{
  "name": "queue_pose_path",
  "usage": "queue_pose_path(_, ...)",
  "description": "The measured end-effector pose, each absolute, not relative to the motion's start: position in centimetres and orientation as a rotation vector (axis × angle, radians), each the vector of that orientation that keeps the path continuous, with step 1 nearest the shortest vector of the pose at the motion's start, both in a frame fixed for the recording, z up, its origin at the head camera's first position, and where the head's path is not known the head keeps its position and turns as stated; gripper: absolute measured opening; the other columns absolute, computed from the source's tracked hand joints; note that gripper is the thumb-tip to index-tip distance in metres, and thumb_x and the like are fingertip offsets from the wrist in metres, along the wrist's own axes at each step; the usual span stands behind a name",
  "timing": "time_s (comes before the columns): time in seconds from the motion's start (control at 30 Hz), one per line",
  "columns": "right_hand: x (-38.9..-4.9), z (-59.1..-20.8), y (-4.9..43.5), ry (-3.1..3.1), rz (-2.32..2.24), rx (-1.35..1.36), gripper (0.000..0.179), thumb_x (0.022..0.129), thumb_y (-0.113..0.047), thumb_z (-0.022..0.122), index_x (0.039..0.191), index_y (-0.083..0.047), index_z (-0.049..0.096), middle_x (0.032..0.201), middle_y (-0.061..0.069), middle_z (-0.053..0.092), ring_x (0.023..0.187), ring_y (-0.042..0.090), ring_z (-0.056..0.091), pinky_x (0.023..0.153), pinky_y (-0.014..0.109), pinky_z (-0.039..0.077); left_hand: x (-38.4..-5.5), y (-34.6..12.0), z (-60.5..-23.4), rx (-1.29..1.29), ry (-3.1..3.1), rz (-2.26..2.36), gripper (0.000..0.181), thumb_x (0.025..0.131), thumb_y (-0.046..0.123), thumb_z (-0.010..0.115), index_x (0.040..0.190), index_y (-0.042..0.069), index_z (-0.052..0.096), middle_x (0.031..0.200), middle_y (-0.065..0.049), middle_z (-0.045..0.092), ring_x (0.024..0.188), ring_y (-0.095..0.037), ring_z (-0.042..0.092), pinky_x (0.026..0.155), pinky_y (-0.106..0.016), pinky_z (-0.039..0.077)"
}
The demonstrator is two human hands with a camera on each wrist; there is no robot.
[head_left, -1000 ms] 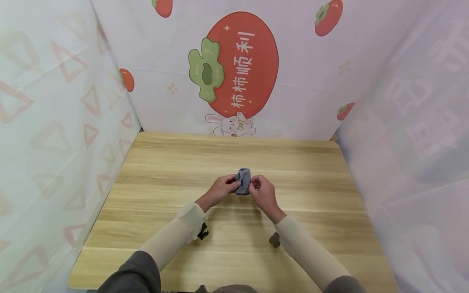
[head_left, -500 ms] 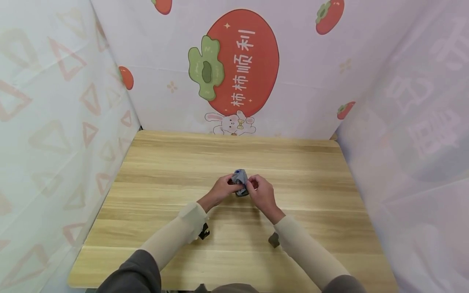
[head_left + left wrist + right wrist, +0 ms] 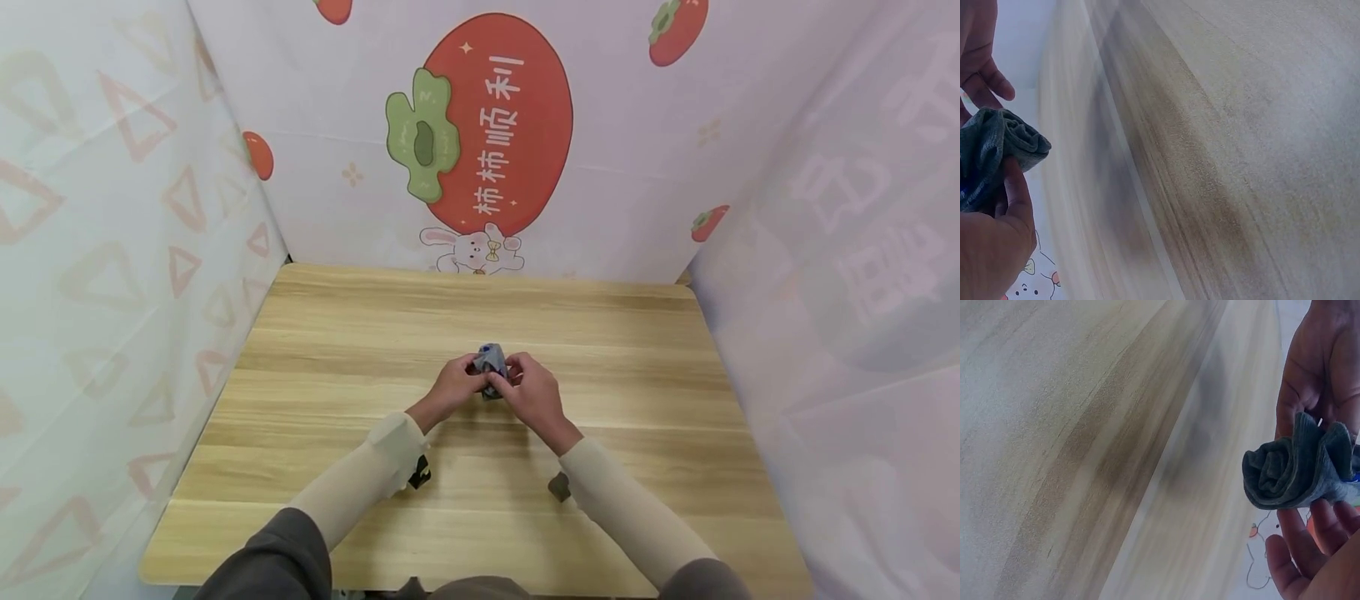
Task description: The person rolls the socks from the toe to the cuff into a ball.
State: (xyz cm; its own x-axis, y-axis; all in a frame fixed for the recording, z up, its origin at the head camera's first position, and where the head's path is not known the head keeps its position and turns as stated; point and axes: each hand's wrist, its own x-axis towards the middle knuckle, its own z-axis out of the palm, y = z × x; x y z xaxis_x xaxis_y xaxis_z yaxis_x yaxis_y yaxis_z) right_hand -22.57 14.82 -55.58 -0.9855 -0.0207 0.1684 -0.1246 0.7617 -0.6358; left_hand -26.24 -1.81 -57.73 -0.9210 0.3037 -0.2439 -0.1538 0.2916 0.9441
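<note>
A rolled-up grey-blue sock (image 3: 491, 360) with blue patches is held between both hands above the middle of the table. Its coiled end shows as a spiral in the right wrist view, where the sock (image 3: 1291, 472) appears at the right edge. My left hand (image 3: 452, 387) grips it from the left, thumb on the near side. From the right, my right hand (image 3: 536, 392) pinches it, with the thumb across the near side. In the right wrist view, fingertips of the right hand (image 3: 1310, 550) touch the roll. The palms and part of the sock are hidden in the head view.
A wood-grain table (image 3: 337, 333) lies beneath both hands. Behind it hangs a printed cloth (image 3: 637, 167) with a big red persimmon, and cloths also flank both sides. Small dark pieces (image 3: 420, 472) show beside the beige sleeves (image 3: 375, 467).
The sock has tilted and become more bunched than it was one second ago. The right thumb has moved left across its near side. Both forearms stay almost in place.
</note>
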Motion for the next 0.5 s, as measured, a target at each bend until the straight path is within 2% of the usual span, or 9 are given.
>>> queue_pose_path(0.1,-22.58,-55.35,14.66,-2.804,1.012,0.107,0.035,0.086,-0.046,0.068,0.102,-0.015,0.061,0.083,-0.001,0.068,0.075,0.012,0.067,0.064,0.030,0.053,-26.30,-1.70,-57.87,0.130,2.202,1.658,0.045,0.089,0.030,0.067,0.129,0.012,0.058,0.124,-0.009,0.063,0.106,-0.018,0.060,0.083,-0.032,0.054)
queue_pose_path(0.3,-22.78,-55.18,14.68,-2.803,1.021,-0.011,0.019,0.090,-0.035,0.061,0.097,-0.017,0.064,0.076,-0.002,0.067,0.067,0.011,0.061,0.057,0.026,0.046,-26.19,-1.46,-58.03,0.157,2.163,1.656,0.047,0.088,0.035,0.068,0.128,0.012,0.058,0.123,-0.008,0.064,0.106,-0.017,0.062,0.082,-0.030,0.055)
queue_pose_path(0.5,-23.11,-55.09,14.90,-2.756,1.015,-0.026,0.017,0.089,-0.031,0.061,0.092,-0.016,0.067,0.075,-0.001,0.068,0.062,0.012,0.057,0.057,0.028,0.045,-26.19,-1.20,-57.87,0.182,2.134,1.658,0.048,0.088,0.035,0.068,0.130,0.013,0.057,0.124,-0.008,0.064,0.108,-0.018,0.063,0.081,-0.030,0.056)
